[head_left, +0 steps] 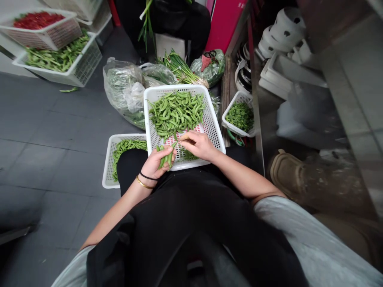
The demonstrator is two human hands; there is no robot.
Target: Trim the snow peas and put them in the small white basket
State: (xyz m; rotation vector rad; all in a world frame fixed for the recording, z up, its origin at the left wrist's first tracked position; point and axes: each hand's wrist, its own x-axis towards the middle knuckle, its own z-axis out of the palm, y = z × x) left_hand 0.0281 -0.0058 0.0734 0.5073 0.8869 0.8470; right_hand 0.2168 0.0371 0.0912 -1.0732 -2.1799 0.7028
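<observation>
A white slotted basket rests on my lap with a heap of green pea pods in its far half. My left hand is closed round a small bunch of pea pods at the basket's near edge. My right hand lies over the basket's near part, its fingers pinched on the tip of a single pod that reaches toward the left hand. Both hands are close together, almost touching.
On the floor to the left sits a white basket with pods. A small basket of greens stands right. Plastic bags, scallions, stacked baskets with pods and red chillies, a seated person behind, a shoe.
</observation>
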